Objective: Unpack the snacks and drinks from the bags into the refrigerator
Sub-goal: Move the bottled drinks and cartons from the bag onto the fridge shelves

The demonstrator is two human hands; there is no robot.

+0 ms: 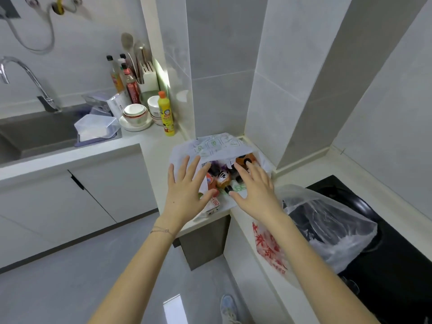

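Unpacking judged barely begun: left hand [187, 187] and right hand [256, 187], fingers spread and gripping nothing, reach at the open white bag [217, 146] mid-frame on the tabletop [152, 141], drinks [223, 180] inside; second bag [327, 220] at lower right untouched, refrigerator not in view

white bag [219, 146] w/ green print, yellow bottle [166, 116]
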